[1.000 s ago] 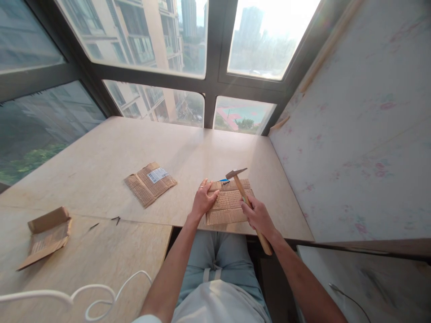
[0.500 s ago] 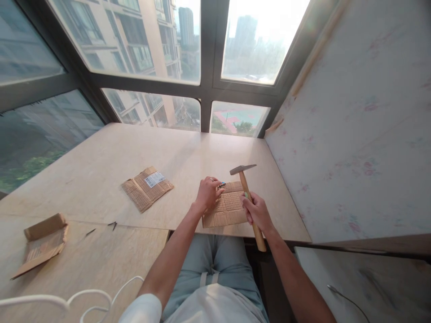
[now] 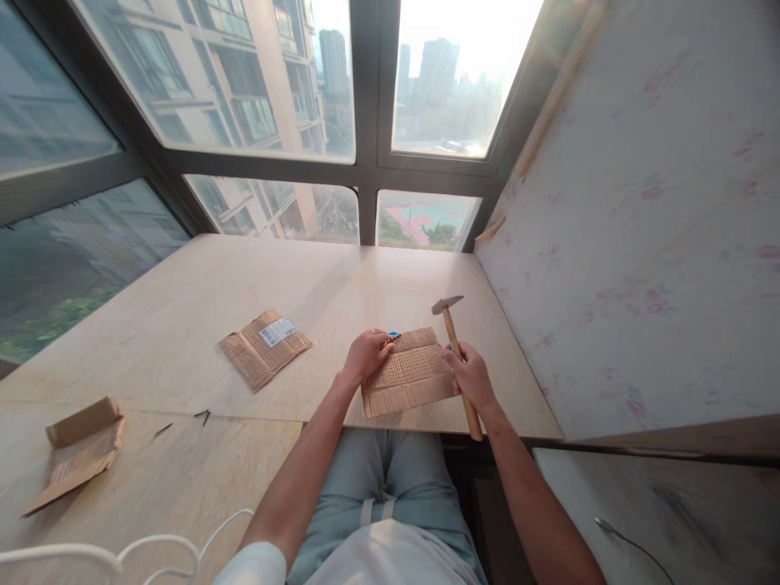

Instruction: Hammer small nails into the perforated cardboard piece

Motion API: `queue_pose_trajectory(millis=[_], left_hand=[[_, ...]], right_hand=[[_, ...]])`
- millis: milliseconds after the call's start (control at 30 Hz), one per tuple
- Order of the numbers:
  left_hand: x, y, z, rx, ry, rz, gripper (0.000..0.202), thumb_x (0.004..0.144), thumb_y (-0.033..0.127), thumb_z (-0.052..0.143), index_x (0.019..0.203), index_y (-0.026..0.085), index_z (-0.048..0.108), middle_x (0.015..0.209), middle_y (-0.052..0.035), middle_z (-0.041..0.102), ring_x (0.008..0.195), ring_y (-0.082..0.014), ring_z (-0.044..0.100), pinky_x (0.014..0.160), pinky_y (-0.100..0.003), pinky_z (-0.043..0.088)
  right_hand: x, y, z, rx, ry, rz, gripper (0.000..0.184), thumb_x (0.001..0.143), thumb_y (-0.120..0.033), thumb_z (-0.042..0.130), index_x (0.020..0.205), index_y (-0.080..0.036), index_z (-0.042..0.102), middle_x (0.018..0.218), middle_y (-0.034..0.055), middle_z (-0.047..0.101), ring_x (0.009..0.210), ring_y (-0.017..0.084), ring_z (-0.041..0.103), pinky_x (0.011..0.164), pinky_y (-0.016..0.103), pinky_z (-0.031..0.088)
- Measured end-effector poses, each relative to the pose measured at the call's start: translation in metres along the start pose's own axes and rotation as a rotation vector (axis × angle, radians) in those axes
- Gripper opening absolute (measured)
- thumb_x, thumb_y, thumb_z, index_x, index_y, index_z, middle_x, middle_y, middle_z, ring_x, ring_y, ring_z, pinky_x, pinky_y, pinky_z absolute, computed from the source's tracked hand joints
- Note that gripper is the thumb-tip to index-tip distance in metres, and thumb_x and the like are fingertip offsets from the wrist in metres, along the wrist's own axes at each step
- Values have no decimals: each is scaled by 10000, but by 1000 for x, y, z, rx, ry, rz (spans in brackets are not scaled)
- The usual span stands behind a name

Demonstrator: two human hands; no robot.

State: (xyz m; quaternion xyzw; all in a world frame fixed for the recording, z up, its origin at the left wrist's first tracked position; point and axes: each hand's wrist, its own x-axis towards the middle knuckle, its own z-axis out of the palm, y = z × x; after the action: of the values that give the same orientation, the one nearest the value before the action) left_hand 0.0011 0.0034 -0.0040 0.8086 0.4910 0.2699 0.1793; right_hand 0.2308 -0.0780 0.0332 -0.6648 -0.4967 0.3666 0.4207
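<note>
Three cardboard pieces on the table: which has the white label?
The flat middle piece, lying untouched. The hole-dotted piece under the left hand and the folded piece at far left show none.

There are three cardboard pieces: the perforated cardboard [image 3: 409,375], the labelled cardboard [image 3: 265,349] and the folded cardboard [image 3: 73,451]. There is one hammer [image 3: 452,331], one white cable [image 3: 159,546], and two hands, the left hand [image 3: 366,355] and the right hand [image 3: 470,376]. The loose dark nails [image 3: 202,416] are too small to count.
</note>
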Motion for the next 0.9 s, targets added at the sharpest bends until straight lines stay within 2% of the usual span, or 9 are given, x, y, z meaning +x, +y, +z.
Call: queue_pose_trajectory(millis=[67,367,600,900], left_hand=[[0,-2,2,-11,22,-7,159,878,227,614,947,246,755,1045,-57,729,966,-200,665,894,-335,514],[-5,-5,4,-24,58,-2,197,918,233,556,929,227,752,1032,-60,740,948,-187,672,894,-331,515],[-6,-6,5,-12,79,13,187,894,206,572,855,249,749,1070,-34,742,1076,-203,641,1050,-442,421],[-5,-8,7,-58,69,-28,195,891,225,572,876,279,758,1095,-12,746,1129,-201,635,1067,-443,411]], right_hand=[[7,4,1,-34,7,15,260,846,-467,568,872,-209,548,479,-90,476,281,106,450,253,196,330],[44,25,8,-31,-68,72,243,747,-360,653,785,-215,461,478,-105,465,278,79,402,251,181,312],[40,32,8,31,-63,103,268,721,-349,662,805,-225,440,482,-113,462,293,77,386,250,185,315],[34,40,7,103,-24,134,315,702,-374,688,816,-228,433,490,-111,456,306,75,390,262,182,316]])
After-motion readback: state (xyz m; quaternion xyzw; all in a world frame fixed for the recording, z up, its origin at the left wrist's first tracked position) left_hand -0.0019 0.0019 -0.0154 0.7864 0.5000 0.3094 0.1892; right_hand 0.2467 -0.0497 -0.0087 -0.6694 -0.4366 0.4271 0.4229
